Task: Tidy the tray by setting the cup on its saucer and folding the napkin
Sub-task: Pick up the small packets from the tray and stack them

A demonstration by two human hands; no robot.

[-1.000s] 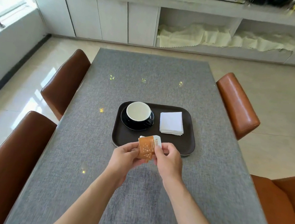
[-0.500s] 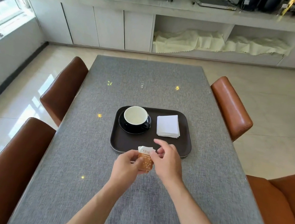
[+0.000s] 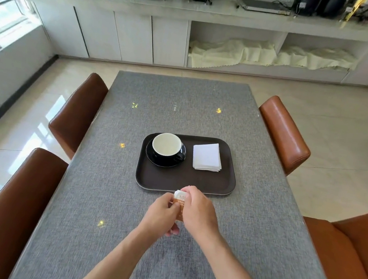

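A dark brown tray (image 3: 185, 181) lies on the grey table. On its left part a black cup (image 3: 167, 147) with a pale inside stands upright on a black saucer (image 3: 152, 158), handle to the right. A white napkin (image 3: 207, 156), folded into a square, lies on the tray's right part. Just in front of the tray's near edge, my left hand (image 3: 161, 213) and my right hand (image 3: 199, 211) pinch a small orange and white packet (image 3: 180, 200) between them. The fingers hide most of the packet.
The table (image 3: 182, 106) wears a grey cloth. Brown leather chairs stand at the left (image 3: 77, 112), right (image 3: 283, 133), near left (image 3: 5, 210) and near right (image 3: 348, 264). White cabinets and a cluttered counter (image 3: 194, 8) line the far wall.
Both hands have drawn back from over the tray's near edge toward me with the packet. The right hand now covers more of the packet. The view has tilted up a little.
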